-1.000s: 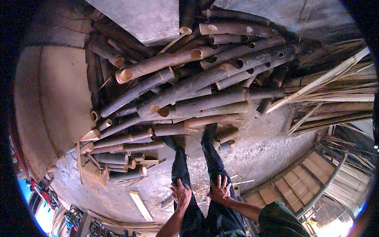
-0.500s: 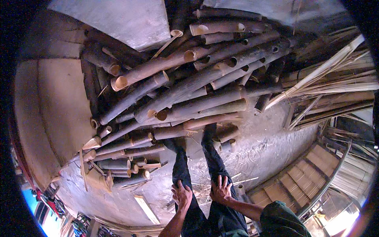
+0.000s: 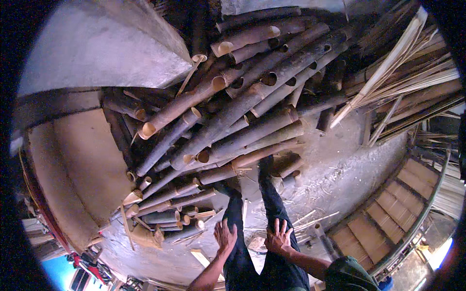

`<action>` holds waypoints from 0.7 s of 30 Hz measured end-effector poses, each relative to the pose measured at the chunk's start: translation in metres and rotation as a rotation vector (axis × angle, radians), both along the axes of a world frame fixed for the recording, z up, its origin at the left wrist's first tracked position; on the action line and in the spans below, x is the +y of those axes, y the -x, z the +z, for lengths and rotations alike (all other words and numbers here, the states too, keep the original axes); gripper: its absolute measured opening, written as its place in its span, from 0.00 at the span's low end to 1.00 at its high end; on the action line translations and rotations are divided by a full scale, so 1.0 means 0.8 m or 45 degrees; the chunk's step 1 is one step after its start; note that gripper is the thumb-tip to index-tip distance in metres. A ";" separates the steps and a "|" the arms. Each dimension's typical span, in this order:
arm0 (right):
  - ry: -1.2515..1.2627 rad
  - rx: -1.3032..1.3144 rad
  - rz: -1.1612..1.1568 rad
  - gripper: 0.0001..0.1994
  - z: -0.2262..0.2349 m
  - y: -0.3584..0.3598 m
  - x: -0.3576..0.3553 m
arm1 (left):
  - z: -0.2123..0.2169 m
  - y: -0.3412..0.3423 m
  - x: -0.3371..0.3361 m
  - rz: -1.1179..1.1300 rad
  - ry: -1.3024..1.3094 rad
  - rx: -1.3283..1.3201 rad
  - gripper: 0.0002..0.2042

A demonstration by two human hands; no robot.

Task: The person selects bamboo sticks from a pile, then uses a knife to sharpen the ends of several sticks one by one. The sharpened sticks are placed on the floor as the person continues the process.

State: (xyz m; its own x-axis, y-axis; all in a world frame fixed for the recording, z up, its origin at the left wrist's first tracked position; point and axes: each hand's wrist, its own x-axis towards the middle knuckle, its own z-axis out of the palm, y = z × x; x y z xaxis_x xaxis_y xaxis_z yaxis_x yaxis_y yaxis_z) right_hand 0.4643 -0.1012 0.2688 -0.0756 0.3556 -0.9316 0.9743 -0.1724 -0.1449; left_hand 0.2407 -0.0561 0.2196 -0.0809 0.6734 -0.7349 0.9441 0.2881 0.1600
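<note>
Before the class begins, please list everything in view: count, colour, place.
Bamboo tubes: many, brown and grey, centre
Split strips: many, pale, upper right
Slatted panel: one, tan, lower right
Curved sheet: one, tan, left
Slab: one, pale grey, upper left
Board: one, pale, lower centre-left
Clutter: uncountable, partly red, lower left
Floor: one, grey, centre-right
Trousered legs: two, dark, lower centre
Sleeve: one, dark green, lower right
Left hand: one, bare, on left leg
Right hand: one, bare, on right leg
</note>
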 end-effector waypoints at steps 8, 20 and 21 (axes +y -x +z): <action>-0.075 0.095 -0.386 0.27 0.031 -0.039 0.074 | -0.164 -0.109 0.475 -0.410 -0.931 -0.328 0.31; -0.292 0.126 -0.763 0.24 0.042 -0.127 0.175 | -0.297 -0.205 0.805 -0.674 -1.050 0.034 0.53; -0.318 0.156 -0.686 0.24 0.038 -0.132 0.174 | -0.305 -0.202 0.809 -0.714 -1.143 0.100 0.52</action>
State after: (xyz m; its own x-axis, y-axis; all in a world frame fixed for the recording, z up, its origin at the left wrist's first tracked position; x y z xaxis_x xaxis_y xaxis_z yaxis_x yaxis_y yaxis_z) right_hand 0.5700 0.0377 0.2993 0.0742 0.5804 -0.8110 0.7327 -0.5834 -0.3504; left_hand 0.4024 0.5910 -0.0243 0.3839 0.9223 0.0439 0.9223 -0.3853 0.0304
